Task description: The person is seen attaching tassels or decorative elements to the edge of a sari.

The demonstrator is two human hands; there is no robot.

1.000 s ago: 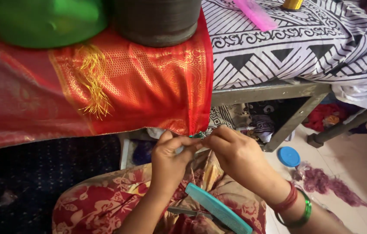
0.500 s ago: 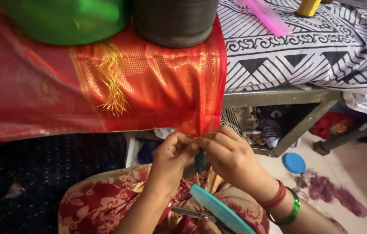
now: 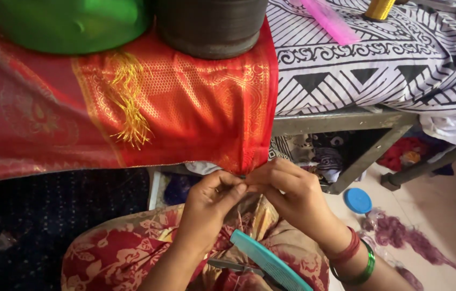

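Note:
A red and orange silk cloth (image 3: pixel 174 108) with gold woven patterns hangs over the edge of a bed, with a bunch of gold tassel threads (image 3: pixel 128 102) lying on it. My left hand (image 3: pixel 209 207) and my right hand (image 3: pixel 287 194) meet just below the cloth's lower corner, fingertips pinched together on its fringe threads. Red and green bangles sit on my right wrist. A teal comb (image 3: pixel 268 261) and a pair of scissors (image 3: pixel 233 265) rest on my lap, which is covered in red floral fabric.
A green round container (image 3: pixel 61 21) and a dark cylindrical weight (image 3: pixel 209 27) sit on the cloth. A black-and-white patterned sheet (image 3: pixel 373 59) covers the bed, with a pink comb (image 3: pixel 327 21) and gold thread spool (image 3: pixel 379 8). A blue lid (image 3: pixel 357 200) and purple threads (image 3: pixel 400 237) lie on the floor.
The view has shifted so the cloth and my hands sit further right. My fingertips have stayed pinched together on the fringe at the cloth's corner.

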